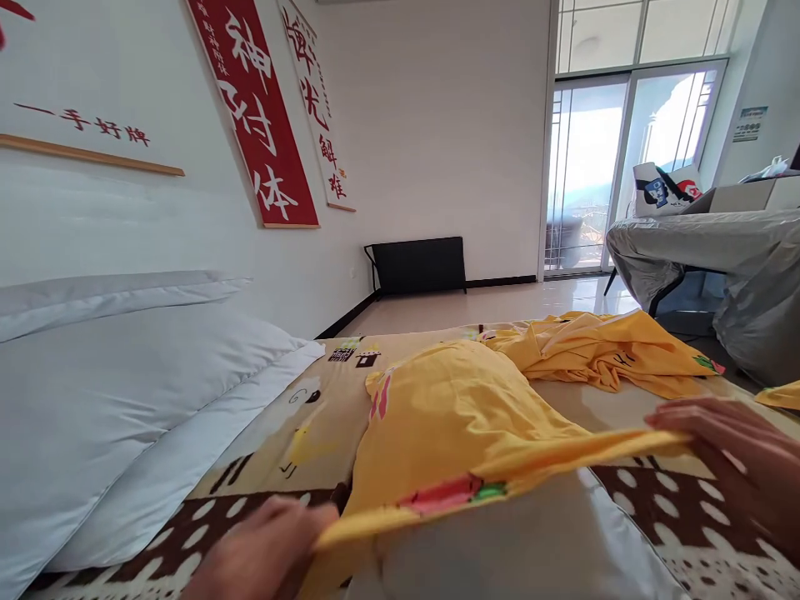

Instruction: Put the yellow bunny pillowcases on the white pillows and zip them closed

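Note:
A yellow pillowcase (462, 408) with a red and green print covers the far part of a white pillow (500, 550) on the bed. My left hand (262, 546), closed and somewhat blurred, grips the left corner of the pillowcase's opening. At the opposite corner, my right hand (731, 458) pinches the edge between thumb and fingers. The opening is stretched taut between both hands, above the pillow's near part, which is bare. Beyond it, another crumpled yellow cloth (600, 350) lies on the patterned bedspread (325, 425).
White pillows (125, 392) are stacked at the left against the wall. A folded black table or frame (416, 265) leans by the far wall. At the right stands a plastic-covered table (706, 242) with boxes (666, 190) on it. Behind is a glass sliding door (587, 167).

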`<state>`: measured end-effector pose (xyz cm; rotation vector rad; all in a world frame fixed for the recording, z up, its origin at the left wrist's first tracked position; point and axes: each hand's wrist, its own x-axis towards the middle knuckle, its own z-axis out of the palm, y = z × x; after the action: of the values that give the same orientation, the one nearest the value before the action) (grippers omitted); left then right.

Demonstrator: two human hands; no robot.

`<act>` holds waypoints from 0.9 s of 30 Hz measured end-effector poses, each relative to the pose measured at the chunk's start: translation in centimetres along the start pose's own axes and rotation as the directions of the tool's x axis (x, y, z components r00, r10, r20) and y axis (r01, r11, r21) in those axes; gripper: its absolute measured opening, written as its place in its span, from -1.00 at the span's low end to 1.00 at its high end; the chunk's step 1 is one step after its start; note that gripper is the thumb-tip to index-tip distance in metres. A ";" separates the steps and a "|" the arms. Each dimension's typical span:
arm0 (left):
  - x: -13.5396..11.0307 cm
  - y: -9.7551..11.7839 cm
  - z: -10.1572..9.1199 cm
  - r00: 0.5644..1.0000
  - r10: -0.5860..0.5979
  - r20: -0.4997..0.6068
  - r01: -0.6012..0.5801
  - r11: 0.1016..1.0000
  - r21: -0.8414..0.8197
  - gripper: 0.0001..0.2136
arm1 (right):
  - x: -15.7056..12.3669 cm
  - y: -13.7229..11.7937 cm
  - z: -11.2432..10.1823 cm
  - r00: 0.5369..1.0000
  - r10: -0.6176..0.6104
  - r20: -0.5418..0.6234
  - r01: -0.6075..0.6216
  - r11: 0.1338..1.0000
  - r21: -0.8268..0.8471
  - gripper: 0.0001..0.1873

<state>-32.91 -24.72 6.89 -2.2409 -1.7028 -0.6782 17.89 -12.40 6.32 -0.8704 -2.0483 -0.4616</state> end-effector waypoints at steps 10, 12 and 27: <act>20.6 -3.8 6.0 0.931 -0.305 -0.202 0.361 0.854 0.374 -0.74 | 14.3 2.3 17.6 0.862 0.448 0.236 -0.385 0.883 -0.268 -0.66; 22.7 -4.4 6.2 0.915 -0.311 -0.258 0.394 0.830 0.395 -0.72 | 16.3 2.9 18.9 0.857 0.458 0.236 -0.389 0.875 -0.289 -0.66; 17.4 -4.7 22.0 0.916 -0.226 0.330 0.279 0.953 -0.122 -0.48 | 8.8 -2.1 31.6 0.765 0.128 0.631 -0.343 0.910 0.232 -0.35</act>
<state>-29.01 1.39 -3.74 -2.3660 -2.1950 -0.5577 -4.91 8.53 -4.76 -1.1459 -2.4347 0.3683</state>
